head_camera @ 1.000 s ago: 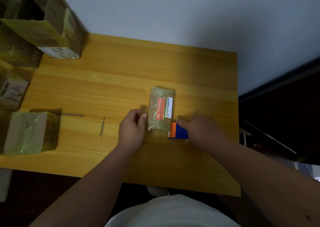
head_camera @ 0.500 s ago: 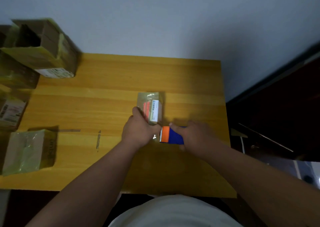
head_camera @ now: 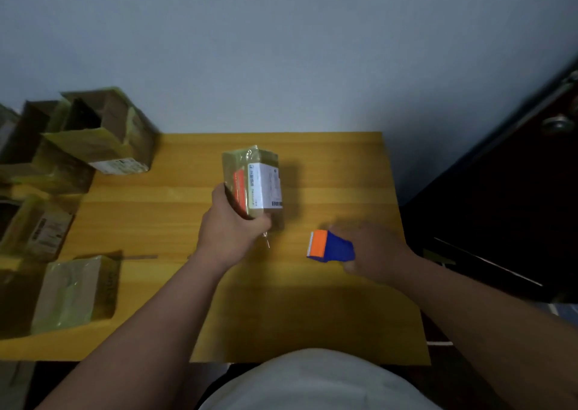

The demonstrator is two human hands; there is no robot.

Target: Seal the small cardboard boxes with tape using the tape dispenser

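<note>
A small taped cardboard box [head_camera: 253, 184] with a white label and a red strip is lifted and tilted above the middle of the wooden table [head_camera: 312, 300]. My left hand [head_camera: 231, 231] grips its near end. A short loose bit of tape hangs below that hand. The blue and orange tape dispenser [head_camera: 330, 247] is to the right, apart from the box, and my right hand [head_camera: 372, 253] holds it by the blue body, orange end pointing left.
Another small taped box [head_camera: 75, 291] lies at the table's left front. Several larger cardboard boxes, one open [head_camera: 100, 134], are stacked at the far left. A strip of tape [head_camera: 140, 257] lies on the table. A dark door [head_camera: 516, 191] stands to the right.
My left hand has picked the box up off the table and tilted it. My right hand has pulled the dispenser away to the right, breaking from the box.
</note>
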